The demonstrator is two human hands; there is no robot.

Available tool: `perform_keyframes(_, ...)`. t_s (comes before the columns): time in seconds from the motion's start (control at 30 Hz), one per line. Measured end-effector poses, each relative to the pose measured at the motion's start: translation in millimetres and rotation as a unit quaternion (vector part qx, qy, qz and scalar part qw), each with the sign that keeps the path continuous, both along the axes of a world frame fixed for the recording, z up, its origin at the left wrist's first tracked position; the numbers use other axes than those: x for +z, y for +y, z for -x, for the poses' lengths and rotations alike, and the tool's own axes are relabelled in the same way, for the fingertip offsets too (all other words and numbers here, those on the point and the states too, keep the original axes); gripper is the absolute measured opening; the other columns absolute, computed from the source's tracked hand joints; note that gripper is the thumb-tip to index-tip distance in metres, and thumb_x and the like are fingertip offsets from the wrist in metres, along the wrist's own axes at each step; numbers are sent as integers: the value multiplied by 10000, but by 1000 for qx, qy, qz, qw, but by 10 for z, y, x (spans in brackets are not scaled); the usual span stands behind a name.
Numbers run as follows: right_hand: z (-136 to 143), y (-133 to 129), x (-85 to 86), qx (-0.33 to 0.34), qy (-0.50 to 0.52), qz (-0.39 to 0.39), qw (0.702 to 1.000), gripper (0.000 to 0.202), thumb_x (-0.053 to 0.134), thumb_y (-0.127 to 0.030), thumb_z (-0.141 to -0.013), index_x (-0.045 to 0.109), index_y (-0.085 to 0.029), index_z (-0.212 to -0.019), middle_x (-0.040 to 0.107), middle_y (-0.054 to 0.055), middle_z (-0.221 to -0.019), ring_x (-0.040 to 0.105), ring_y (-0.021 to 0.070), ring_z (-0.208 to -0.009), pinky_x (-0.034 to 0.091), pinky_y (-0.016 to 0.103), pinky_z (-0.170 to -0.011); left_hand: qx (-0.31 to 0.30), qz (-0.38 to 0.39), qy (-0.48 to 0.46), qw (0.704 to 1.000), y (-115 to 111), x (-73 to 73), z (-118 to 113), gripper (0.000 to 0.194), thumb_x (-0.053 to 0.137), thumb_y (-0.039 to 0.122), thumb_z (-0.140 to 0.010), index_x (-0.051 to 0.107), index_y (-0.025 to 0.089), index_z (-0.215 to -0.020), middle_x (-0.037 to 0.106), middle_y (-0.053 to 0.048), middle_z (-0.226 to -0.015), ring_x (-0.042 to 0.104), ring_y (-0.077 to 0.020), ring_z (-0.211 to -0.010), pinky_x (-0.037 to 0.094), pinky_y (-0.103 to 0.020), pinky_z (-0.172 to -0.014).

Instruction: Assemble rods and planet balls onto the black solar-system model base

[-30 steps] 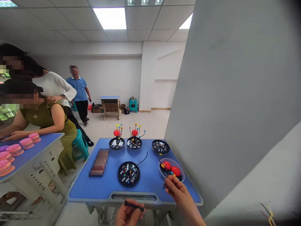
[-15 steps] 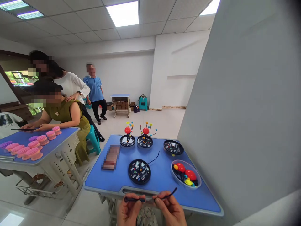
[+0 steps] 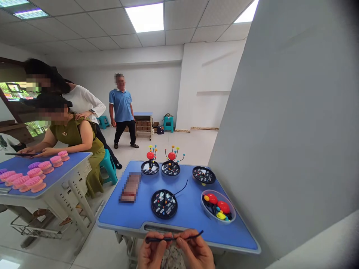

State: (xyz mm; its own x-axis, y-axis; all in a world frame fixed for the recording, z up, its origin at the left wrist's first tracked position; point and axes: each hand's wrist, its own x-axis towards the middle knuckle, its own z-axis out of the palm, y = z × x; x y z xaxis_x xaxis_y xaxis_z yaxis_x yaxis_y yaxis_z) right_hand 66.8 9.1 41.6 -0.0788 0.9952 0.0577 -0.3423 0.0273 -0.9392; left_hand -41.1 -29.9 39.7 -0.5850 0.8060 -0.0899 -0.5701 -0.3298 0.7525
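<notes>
1. Standing along the right side, a grey wall [image 3: 294,130] borders the blue desk [image 3: 190,220], which fills the near middle of the view.
2. At far left a second desk [image 3: 56,179] carries rows of pink pieces [image 3: 33,175]; a seated person [image 3: 73,142] leans over it, with another person behind and a third standing farther back.
3. On the blue desk's far edge stand two finished models [image 3: 161,160], red balls on black bases with small coloured balls on wires, apparently set apart as complete.
4. A bare black base [image 3: 203,175] sits to their right; another base [image 3: 164,203], with one curved wire rising from it, lies centre-near, within easy reach.
5. A clear bowl [image 3: 206,207] at near right holds the loose red, yellow and blue balls together.
6. Left hand [image 3: 153,254] and right hand [image 3: 196,254] are at the near edge, each closed on one end of a thin black rod [image 3: 172,237], held level between them just above the desk's lip.
</notes>
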Motion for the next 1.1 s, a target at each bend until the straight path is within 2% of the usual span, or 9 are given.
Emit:
perform_keyframes(0.2,-28,12,29,15,-33,10,999,364,864,-514,-609,788,-211,-796,791,90,-796,709,259,-731,594,345,-693,15,21,39,999,7,-32,-10,357,918,454,-533,702,210,-678,816,-41,-742,775,-246,-722,631,-304,-646)
perform_keyframes(0.3,-43,44,20,19,-60,-12,998,356,839,-533,-632,804,-210,-778,795,89,-798,705,256,-722,587,344,-696,10,23,63,998,21,-83,-3,353,901,481,-550,696,220,-668,808,-37,-704,766,-232,-671,628,-313,-667)
perform_keyframes(0.53,-71,99,-22,-8,-119,-73,990,294,799,-524,-685,797,-231,-701,766,54,-744,674,245,-750,547,321,-739,34,29,100,994,63,-180,21,367,890,506,-558,708,210,-676,800,-43,-696,759,-207,-714,608,-270,-724)
perform_keyframes(0.83,-60,69,-48,-24,-115,-69,991,308,786,-529,-701,784,-221,-695,748,57,-717,664,245,-717,541,317,-700,2,8,37,999,94,-165,-10,328,928,433,-529,733,220,-684,805,-10,-681,759,-180,-640,614,-228,-633)
perform_keyframes(0.97,-65,47,-20,-20,-118,-76,990,297,780,-524,-712,777,-228,-685,740,47,-690,662,235,-695,543,305,-690,-30,8,45,998,82,-145,1,318,916,438,-552,725,206,-656,798,-37,-649,759,-194,-639,622,-250,-632)
perform_keyframes(1.1,-60,25,24,-14,-117,-76,990,316,769,-539,-717,764,-226,-672,730,40,-673,659,223,-665,547,285,-649,-38,15,36,999,65,-133,4,320,915,438,-555,726,203,-661,799,-43,-656,758,-199,-648,626,-270,-634)
